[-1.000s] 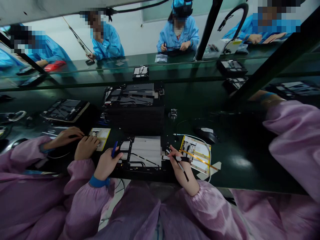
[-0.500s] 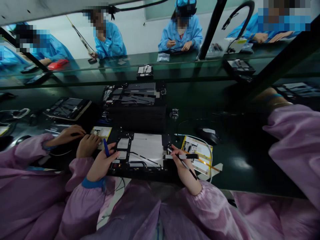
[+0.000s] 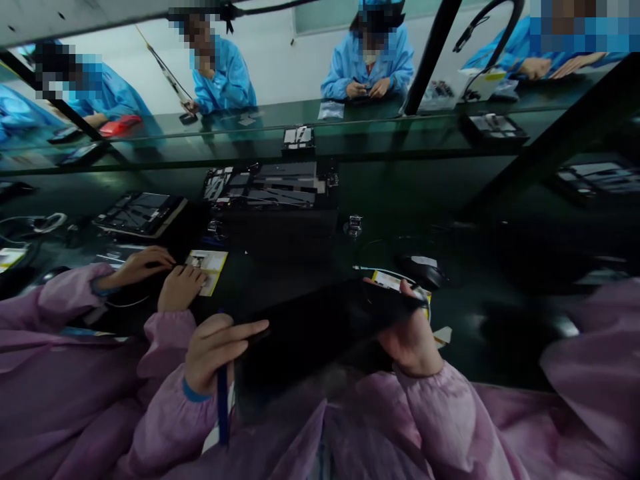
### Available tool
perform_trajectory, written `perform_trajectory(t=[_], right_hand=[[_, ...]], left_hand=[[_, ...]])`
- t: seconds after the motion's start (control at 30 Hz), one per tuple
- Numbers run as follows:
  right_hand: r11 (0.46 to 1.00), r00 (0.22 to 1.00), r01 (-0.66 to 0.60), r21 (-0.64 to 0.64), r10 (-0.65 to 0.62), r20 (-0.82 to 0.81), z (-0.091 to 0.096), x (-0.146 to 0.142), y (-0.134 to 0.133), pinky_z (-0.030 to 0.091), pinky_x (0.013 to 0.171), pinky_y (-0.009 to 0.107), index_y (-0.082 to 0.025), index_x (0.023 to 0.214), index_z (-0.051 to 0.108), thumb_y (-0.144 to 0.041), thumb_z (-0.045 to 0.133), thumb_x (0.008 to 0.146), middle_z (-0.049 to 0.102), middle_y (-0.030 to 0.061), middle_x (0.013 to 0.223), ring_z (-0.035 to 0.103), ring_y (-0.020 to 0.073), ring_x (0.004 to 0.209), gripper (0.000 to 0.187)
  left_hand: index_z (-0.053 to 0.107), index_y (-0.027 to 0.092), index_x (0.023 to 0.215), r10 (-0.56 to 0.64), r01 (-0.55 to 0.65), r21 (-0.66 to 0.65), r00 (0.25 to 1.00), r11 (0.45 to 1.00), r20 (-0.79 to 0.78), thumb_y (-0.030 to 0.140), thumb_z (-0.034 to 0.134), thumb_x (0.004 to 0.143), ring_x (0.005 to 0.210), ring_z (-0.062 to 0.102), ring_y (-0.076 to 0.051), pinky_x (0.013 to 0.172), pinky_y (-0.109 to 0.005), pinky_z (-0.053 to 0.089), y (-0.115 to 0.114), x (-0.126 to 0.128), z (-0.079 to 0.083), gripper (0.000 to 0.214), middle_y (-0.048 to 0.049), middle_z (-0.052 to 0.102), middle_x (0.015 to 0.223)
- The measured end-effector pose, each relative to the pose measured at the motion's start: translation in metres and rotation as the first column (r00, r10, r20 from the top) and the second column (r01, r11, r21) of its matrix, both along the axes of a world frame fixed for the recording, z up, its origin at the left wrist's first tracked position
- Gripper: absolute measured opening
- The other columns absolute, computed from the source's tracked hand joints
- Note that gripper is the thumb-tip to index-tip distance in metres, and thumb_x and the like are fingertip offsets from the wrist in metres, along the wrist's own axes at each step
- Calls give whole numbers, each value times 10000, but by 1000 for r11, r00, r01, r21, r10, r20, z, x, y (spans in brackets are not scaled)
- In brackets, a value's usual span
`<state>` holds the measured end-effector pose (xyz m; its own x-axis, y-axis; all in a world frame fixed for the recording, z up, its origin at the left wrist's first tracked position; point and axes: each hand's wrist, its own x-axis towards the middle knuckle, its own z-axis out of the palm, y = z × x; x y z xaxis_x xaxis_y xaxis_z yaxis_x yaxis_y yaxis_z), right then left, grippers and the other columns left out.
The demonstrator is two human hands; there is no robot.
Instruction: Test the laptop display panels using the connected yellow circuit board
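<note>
The dark panel (image 3: 310, 333) is raised before us, long axis tilted from 8 toward 2 o'clock; past it, at 12, sits the stack (image 3: 283, 230). Our left hand (image 3: 213, 353) grips its 9 o'clock end, our right hand (image 3: 413, 337) its 3 o'clock end, neither clearly nearer. The left also holds a blue tool (image 3: 223, 407) pointing to 6. The mouse (image 3: 425, 273), toward 2, bears a white label (image 3: 424, 261); we can read no writing or brand.

Green bench (image 3: 410, 193) is running under and past the fingers (image 3: 257, 327); light (image 3: 568, 326) is glinting on it to their right. White wall (image 3: 280, 67) is standing far beyond, black post (image 3: 435, 53) is slanting before it, pale beam (image 3: 90, 17) is hanging high left.
</note>
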<state>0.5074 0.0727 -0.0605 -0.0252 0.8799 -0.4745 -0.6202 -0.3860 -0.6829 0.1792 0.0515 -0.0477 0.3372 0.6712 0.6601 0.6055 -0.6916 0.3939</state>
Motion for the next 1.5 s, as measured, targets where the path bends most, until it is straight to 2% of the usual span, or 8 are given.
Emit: perform_trajectory(t=[0.1,0.3,0.63,0.87,1.0,1.13,1.27,1.5], right_hand=[[1000,999,-20,19,20,38,5,4,0,554,738,384,-263,1140,618,-534,682,683,685,52,1019,659,258,905,535],[995,981,34,95,-51,186,-11,-12,-4,540,708,317,-283,1214,526,-329,747,601,649,29,1119,650,214,886,654],[965,804,-127,229,-35,594,-47,-29,0,535,737,347,-228,1164,548,-377,615,717,644,87,1079,623,210,935,476],[960,719,-136,247,-76,691,-34,-11,10,557,724,397,-201,1020,621,-421,646,716,674,84,913,662,224,787,376],[967,665,-126,222,-84,742,-28,10,11,542,643,379,-182,926,660,-440,671,705,665,69,792,645,213,672,339],[969,655,-121,217,-87,751,-25,23,4,544,687,372,-197,943,662,-457,684,697,684,68,839,648,211,735,359],[965,821,-55,255,-101,562,-28,30,-11,564,764,364,-233,906,616,-437,743,692,683,41,923,661,199,842,322],[968,901,-23,249,-88,426,-26,36,-9,536,579,263,-239,912,550,-446,775,690,645,24,887,648,191,844,378]], left_hand=[[596,292,1052,-125,139,201,989,970,-80,261,477,913,781,669,-151,594,-267,505,0,9,8,185,-42,712,1073],[689,197,895,298,-274,154,940,949,-167,130,490,869,748,621,-147,644,-238,501,17,-1,-1,211,-67,659,925],[674,184,1052,405,-529,-142,772,836,-491,182,447,843,781,666,-203,699,-268,521,40,-25,-49,309,-42,699,851],[682,163,901,517,-583,-110,780,805,-353,215,502,872,802,664,-220,740,-325,539,54,2,-20,190,-69,703,855],[684,179,979,55,-129,-301,968,945,-243,163,482,892,869,660,-168,796,-285,538,65,73,11,221,-56,689,931],[624,145,1167,-420,207,-595,874,777,-245,149,548,875,1093,612,-180,953,-290,479,94,158,21,302,-102,629,1212],[676,111,1021,-707,184,-829,636,527,-308,228,688,803,901,663,-191,778,-263,491,121,208,19,248,-87,707,998],[695,105,864,-710,122,-883,649,452,-274,172,741,749,766,644,-135,688,-211,436,136,209,10,141,-41,712,841]])
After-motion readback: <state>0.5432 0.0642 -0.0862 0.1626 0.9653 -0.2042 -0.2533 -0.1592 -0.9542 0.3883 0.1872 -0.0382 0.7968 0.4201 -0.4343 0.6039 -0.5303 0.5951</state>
